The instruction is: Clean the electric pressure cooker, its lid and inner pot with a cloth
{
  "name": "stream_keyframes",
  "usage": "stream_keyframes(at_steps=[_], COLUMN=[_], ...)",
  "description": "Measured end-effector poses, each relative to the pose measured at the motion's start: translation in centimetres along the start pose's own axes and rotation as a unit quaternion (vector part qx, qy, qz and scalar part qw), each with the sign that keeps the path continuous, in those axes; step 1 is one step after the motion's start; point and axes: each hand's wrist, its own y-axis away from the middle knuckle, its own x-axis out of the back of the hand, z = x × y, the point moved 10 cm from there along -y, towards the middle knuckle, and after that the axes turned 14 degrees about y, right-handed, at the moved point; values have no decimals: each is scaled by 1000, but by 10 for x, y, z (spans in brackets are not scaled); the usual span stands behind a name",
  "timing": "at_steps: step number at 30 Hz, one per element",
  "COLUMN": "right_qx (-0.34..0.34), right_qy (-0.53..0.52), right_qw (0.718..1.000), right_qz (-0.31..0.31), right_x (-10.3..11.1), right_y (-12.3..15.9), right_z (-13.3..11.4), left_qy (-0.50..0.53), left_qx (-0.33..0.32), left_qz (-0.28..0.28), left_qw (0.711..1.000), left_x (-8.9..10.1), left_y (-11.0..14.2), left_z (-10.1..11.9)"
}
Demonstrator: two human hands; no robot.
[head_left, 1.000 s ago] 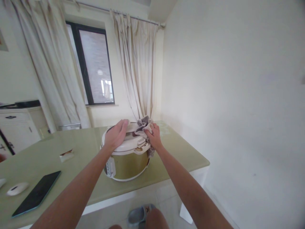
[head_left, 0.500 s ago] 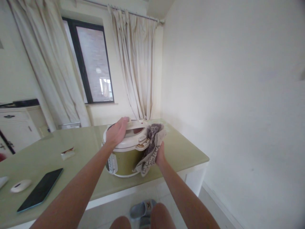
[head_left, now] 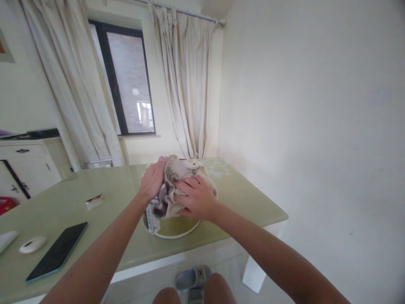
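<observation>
A rice cooker (head_left: 172,228) with a green body and a white lid stands near the front edge of the table. A grey-and-beige patterned cloth (head_left: 171,202) is draped and bunched over the lid's top and front, hiding most of it. My right hand (head_left: 198,196) presses this cloth against the front of the lid, its fingers bent into the folds. On the left side of the lid lies my left hand (head_left: 153,179), fingers curled over the top by the handle; the cloth touches it. Below that hand the control panel (head_left: 152,219) shows.
Left on the green tabletop (head_left: 117,236) lie a dark tablet (head_left: 58,251), a white computer mouse (head_left: 32,244) and a small white packet (head_left: 94,202). A wall (head_left: 316,147) rises on the right. Grey slippers (head_left: 193,277) are on the floor below.
My right hand has brought the cloth from the cooker's right side leftward onto the lid's front and top. My left hand stays on the lid. The view has shifted slightly.
</observation>
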Motion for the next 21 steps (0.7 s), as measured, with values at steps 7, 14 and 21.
stream_keyframes(at_steps=[7,14,21], right_qx=[-24,-256,-238], right_qy=[-17,38,77], right_qw=[1000,964,962], right_qz=[-8,-64,-112], right_x=[-8,-20,-59], right_y=[28,-27,-74], right_z=[27,107,156], left_qy=[68,57,26], left_qx=[12,20,3], left_qz=[-19,-12,-5], left_qw=[997,998,1000], left_x=[-6,-6,-5], left_y=[1,5,8], left_z=[-3,-3,3])
